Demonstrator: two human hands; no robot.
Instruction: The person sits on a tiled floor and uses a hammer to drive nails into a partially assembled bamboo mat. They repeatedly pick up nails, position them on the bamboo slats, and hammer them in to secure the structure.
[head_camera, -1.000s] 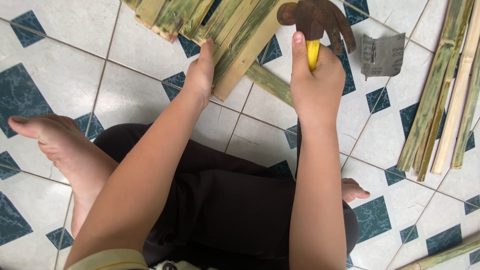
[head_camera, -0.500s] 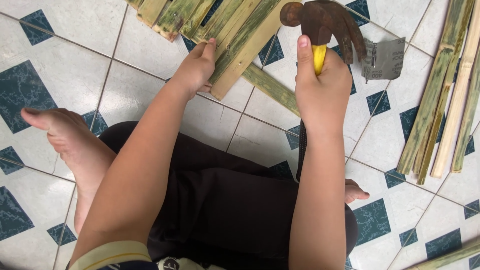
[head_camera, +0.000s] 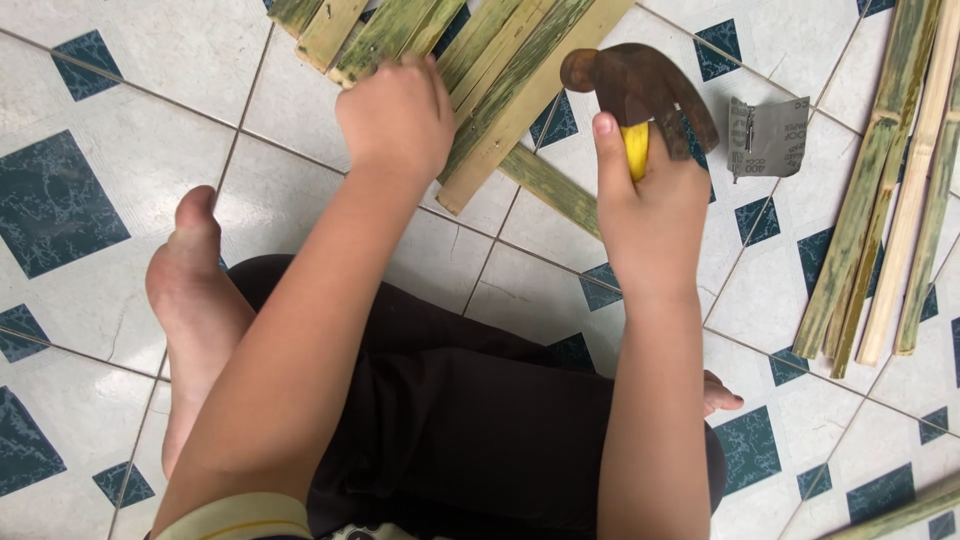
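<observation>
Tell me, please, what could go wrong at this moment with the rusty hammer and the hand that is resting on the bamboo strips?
1. The right hand holds the rusty claw hammer with the yellow handle high near its head, close to the left hand on the green split bamboo strips; a blow might hit the fingers.
2. The split strip edges may give splinters.
3. The bare foot lies near the work.

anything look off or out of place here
One bamboo strip lies crosswise under the slat bundle that the left hand presses, askew to the rest. The claw hammer in the right hand looks rusty. A grey sandpaper scrap lies loose on the tiles.
</observation>
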